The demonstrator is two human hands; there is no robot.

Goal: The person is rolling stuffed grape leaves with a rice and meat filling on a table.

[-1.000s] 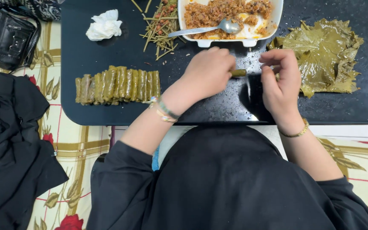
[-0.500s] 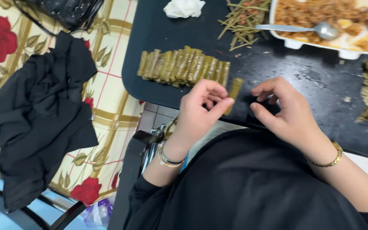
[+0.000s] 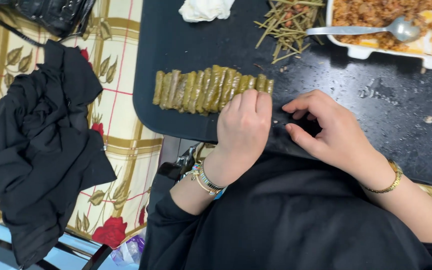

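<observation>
Landmark: row of rolls (image 3: 211,90), stuffed vine leaves lying side by side on the dark table (image 3: 176,45), near its front edge.

Left hand (image 3: 243,127): palm down, fingers together and slightly curled, fingertips pressed against the right end of the row. Whether a roll is under the fingers cannot be told; the fingers hide that end. Beaded and banded bracelets on the wrist.

Right hand (image 3: 333,132): just right of the row, apart from the left hand, resting on the table. Fingers loosely curled, thumb out; nothing visible in its grasp. Gold bracelet on the wrist.

Behind the row, at the far edge: crumpled white tissue (image 3: 203,9). Behind and right of the row: pile of stems (image 3: 286,22). Further right: white dish (image 3: 376,50) with rice filling, spoon (image 3: 371,30) lying in it.

Left of the row, off the table: black cloth (image 3: 41,150) heaped on a floral cover (image 3: 121,75).
</observation>
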